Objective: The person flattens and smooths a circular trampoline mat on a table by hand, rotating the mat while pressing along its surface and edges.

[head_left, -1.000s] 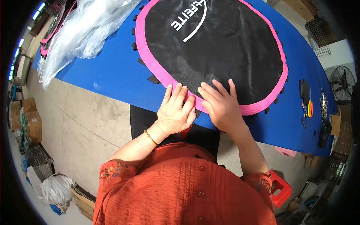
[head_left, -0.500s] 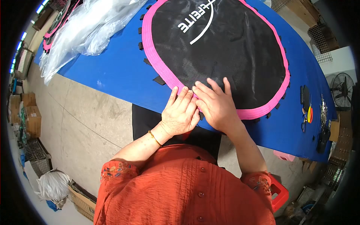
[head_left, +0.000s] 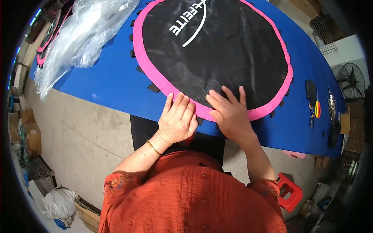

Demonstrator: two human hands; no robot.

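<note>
- The fingers (head_left: 178, 103) of the left hand (head_left: 175, 124) lie side by side, tips on the pink border (head_left: 155, 75) of a round black mat (head_left: 217, 54); the thumb is partly hidden, so I cannot tell whether the border is pinched.
- The right hand (head_left: 234, 116) has its fingers spread apart, laid over the black mesh, with the lower part of the hand across the border; it clamps nothing visible.
- Both wrists come in from the bench's near edge, elbows bent and out to the sides, palms down, the two hands just beside each other.
- The mat lies on the blue bench (head_left: 105, 85), its near rim close to the near edge, its far part running out of view.
- By its looks, much is done: the border runs round all of the rim in sight, black tabs (head_left: 153, 88) stand out along it, and white lettering (head_left: 182, 22) is on the mesh. What remains cannot be told, as the far rim is out of view.
- Toward the bench's right end lie scissors (head_left: 318, 109); neither hand holds a tool.
- Toward the bench's left end lies crumpled clear plastic (head_left: 77, 42).
</note>
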